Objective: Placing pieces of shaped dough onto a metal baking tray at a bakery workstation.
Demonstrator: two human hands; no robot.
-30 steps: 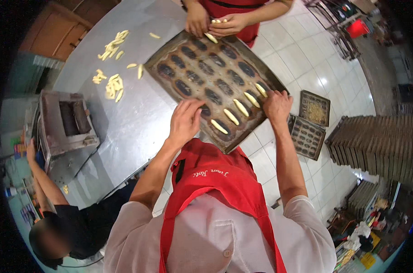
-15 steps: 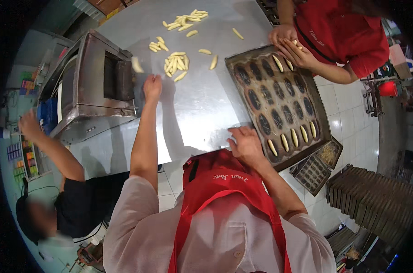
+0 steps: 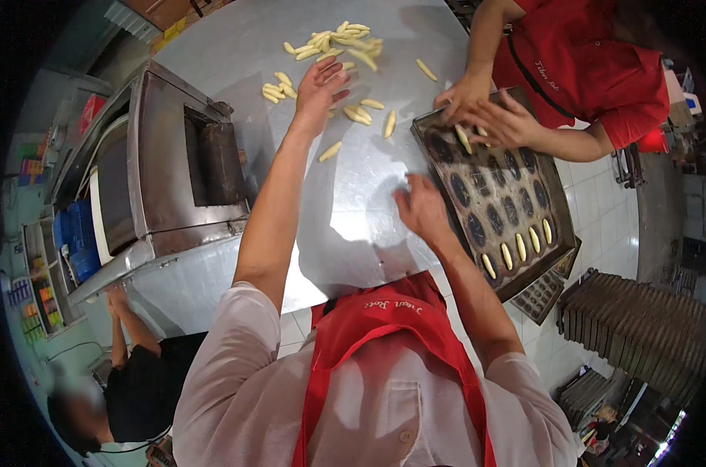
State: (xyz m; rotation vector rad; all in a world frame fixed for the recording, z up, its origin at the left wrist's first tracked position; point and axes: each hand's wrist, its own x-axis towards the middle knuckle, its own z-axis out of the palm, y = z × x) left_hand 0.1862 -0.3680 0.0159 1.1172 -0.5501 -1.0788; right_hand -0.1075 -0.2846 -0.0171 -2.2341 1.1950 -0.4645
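Observation:
My left hand (image 3: 319,95) is over the metal table, fingers spread and holding nothing. Several pale, tapered dough rolls (image 3: 356,115) lie beside and beneath it, some partly covered by it. Just past its fingertips, a few dough rolls (image 3: 365,54) are smeared by motion near a far heap of dough rolls (image 3: 314,47). My right hand (image 3: 425,208) hovers at or rests on the table near the tray's left edge, fingers loosely apart with nothing in them. The dark baking tray (image 3: 493,208) has oval marks and a row of dough rolls (image 3: 521,247) along its near end.
A metal machine (image 3: 162,156) with a roller stands on the table at left. Across the tray, a co-worker's hands (image 3: 485,117) are over its far end, by a dough roll. Another person in black (image 3: 139,397) is at lower left. Stacked trays (image 3: 641,335) stand at right.
My left hand has moved away from the machine, forward and right, and opened. The nearer dough heap is spread out; some rolls are moving toward the far heap. The co-worker's hands have parted over the tray.

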